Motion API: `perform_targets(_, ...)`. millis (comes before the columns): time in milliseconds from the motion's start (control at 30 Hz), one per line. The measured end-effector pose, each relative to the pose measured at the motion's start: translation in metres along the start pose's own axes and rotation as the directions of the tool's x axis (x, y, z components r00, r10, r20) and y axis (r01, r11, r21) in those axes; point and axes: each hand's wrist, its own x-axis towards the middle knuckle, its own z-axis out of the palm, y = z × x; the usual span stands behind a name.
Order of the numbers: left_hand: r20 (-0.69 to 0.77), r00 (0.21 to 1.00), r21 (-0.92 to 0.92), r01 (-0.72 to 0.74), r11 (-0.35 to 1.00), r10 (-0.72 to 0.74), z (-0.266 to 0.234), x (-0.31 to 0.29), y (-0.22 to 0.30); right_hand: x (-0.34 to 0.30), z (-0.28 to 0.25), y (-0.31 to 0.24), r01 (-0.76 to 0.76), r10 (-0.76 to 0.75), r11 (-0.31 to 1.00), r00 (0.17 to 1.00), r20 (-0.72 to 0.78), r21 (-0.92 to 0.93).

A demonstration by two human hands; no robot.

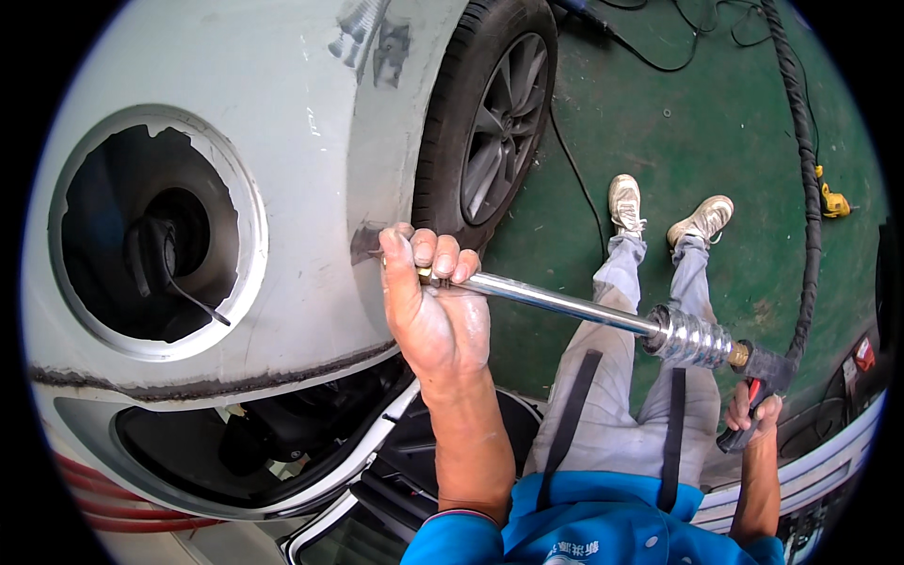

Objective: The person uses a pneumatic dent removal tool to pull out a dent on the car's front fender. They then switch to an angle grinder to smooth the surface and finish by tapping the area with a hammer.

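Note:
A slide hammer dent puller with a long chrome shaft (565, 302) lies across the view, its tip end toward the car's fender (311, 217). My left hand (438, 311) is closed round the front end of the shaft, beside a scuffed dark patch on the panel; the hand hides whether the tip touches it. A ribbed metal sliding weight (692, 339) sits near the rear of the shaft. My right hand (753, 412) grips the black pistol handle (734, 439), by its red trigger (754, 391). A thick black wrapped cable (808, 207) runs from the handle.
A car wheel (504, 122) stands beyond my left hand. The fuel filler opening (151, 226) gapes in the panel at left, its cap hanging inside. Thin cables (579, 169) cross the green floor (650, 122). A yellow tool (833, 201) lies at far right.

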Motion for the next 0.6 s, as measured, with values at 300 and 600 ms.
perform_targets(300,0.199,0.974,-0.078,0.124,0.989,-0.106,-0.013,-0.033,-0.066,0.000,-0.016,0.001,-0.071,0.070,0.994,0.997,0.018,0.085)
perform_targets(600,0.140,0.899,0.024,0.415,0.909,-0.414,0.007,-0.113,-0.151,-0.002,-0.011,-0.001,-0.027,0.029,0.996,0.999,-0.025,0.089)
